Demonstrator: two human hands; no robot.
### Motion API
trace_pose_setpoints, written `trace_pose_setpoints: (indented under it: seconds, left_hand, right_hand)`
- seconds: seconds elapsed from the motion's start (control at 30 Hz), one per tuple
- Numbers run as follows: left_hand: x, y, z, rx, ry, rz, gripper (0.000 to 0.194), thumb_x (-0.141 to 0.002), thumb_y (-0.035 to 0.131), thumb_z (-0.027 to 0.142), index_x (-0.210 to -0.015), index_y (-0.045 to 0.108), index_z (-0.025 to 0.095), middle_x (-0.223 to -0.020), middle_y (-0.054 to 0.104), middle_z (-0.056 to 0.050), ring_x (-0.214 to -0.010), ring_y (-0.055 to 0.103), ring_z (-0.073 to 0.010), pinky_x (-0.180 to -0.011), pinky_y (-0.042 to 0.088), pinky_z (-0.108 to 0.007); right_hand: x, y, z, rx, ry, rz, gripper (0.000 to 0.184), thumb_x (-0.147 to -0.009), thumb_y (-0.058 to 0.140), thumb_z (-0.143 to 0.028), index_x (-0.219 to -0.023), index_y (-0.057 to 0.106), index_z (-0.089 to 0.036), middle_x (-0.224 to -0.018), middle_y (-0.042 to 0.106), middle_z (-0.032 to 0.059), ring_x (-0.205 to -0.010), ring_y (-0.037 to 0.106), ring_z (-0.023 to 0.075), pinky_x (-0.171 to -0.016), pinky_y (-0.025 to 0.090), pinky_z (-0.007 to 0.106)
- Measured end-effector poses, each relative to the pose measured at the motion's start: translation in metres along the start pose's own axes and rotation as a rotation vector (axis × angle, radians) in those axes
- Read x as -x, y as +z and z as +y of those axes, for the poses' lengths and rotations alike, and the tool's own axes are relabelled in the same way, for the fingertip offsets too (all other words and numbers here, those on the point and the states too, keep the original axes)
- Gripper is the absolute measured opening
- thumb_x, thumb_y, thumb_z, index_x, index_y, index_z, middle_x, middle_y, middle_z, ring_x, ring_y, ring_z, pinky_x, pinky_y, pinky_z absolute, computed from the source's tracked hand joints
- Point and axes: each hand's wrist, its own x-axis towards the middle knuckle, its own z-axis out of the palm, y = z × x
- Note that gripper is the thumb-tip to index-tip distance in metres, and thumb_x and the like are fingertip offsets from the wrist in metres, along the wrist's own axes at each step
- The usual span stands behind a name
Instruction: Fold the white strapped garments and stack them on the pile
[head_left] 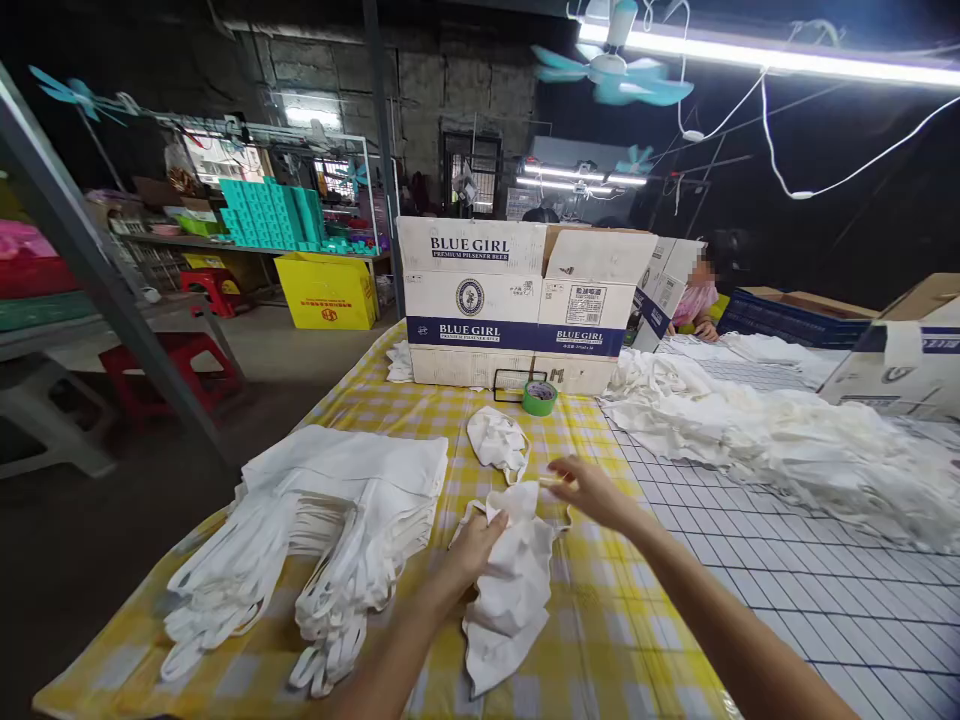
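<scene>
A crumpled white cloth piece [514,600] with thin edging lies on the yellow checked tablecloth in front of me. My left hand [480,545] grips it near its upper left side, thumb on top. Just right of its top edge, my right hand [585,490] has its fingers pinched on a short pale strap at the cloth's upper corner. Beyond them rests a smaller bunched white cloth [496,440]. To the left is a thick, neat stack of white cloth pieces [352,460], their long looped straps hanging towards me.
A beer carton [472,300] stands at the back, with a green tape roll [539,398] and a black wire frame [510,385] before it. A heap of white cloth [772,440] covers the right table. Behind it sits another person [694,300]. A metal post [112,240] rises at left.
</scene>
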Motion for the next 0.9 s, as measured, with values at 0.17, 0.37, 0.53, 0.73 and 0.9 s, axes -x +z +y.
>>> trace_pose_setpoints:
  seconds: [0.17, 0.37, 0.53, 0.73, 0.9]
  left_hand:
    - [-0.002, 0.004, -0.006, -0.202, 0.053, -0.024, 0.048, -0.076, 0.044, 0.06, -0.077, 0.06, 0.014, -0.067, 0.054, -0.001, -0.064, 0.049, -0.0147, -0.055, 0.033, -0.026]
    - [0.002, 0.0, 0.0, -0.341, 0.103, -0.005, 0.049, -0.079, 0.039, 0.059, -0.062, 0.052, 0.015, -0.056, 0.043, 0.002, -0.053, 0.037, -0.0107, -0.049, 0.023, -0.025]
    - [0.012, 0.002, 0.008, -0.231, 0.231, -0.024, 0.054, -0.087, 0.028, 0.055, -0.067, 0.058, 0.015, -0.057, 0.046, 0.002, -0.054, 0.04, -0.0111, -0.051, 0.027, -0.025]
    - [0.026, 0.016, 0.031, -0.289, 0.37, 0.136, 0.037, -0.089, 0.033, 0.037, -0.093, 0.065, 0.02, -0.078, 0.065, -0.003, -0.07, 0.056, -0.0152, -0.064, 0.038, -0.025]
    - [0.049, 0.043, 0.051, -0.28, 0.58, 0.369, 0.023, -0.084, 0.046, 0.03, -0.103, 0.054, 0.02, -0.09, 0.06, -0.003, -0.081, 0.055, -0.0153, -0.075, 0.041, -0.026]
  right_hand:
    - [0.016, 0.054, 0.0, -0.206, -0.047, -0.139, 0.036, -0.081, 0.052, -0.037, -0.112, 0.054, -0.02, -0.097, 0.061, 0.0057, -0.075, 0.058, 0.0153, -0.066, 0.047, 0.029]
    - [0.006, 0.059, -0.004, -0.143, -0.082, -0.108, 0.016, -0.076, 0.047, -0.019, -0.086, 0.06, -0.019, -0.065, 0.059, -0.0007, -0.059, 0.052, 0.0136, -0.056, 0.04, 0.025]
    - [0.01, 0.035, -0.006, -0.132, -0.109, 0.186, 0.014, -0.078, 0.041, -0.019, -0.078, 0.055, -0.019, -0.077, 0.058, 0.0021, -0.07, 0.053, 0.0161, -0.064, 0.041, 0.027]
    - [0.034, 0.002, -0.029, -0.12, -0.083, 0.263, 0.017, -0.087, 0.034, -0.027, -0.084, 0.049, -0.021, -0.068, 0.053, -0.0005, -0.058, 0.048, 0.0144, -0.054, 0.037, 0.024]
    - [0.055, -0.003, -0.058, 0.065, -0.146, 0.16, 0.021, -0.089, 0.036, -0.031, -0.093, 0.055, -0.022, -0.063, 0.059, -0.0012, -0.055, 0.052, 0.0146, -0.055, 0.037, 0.024]
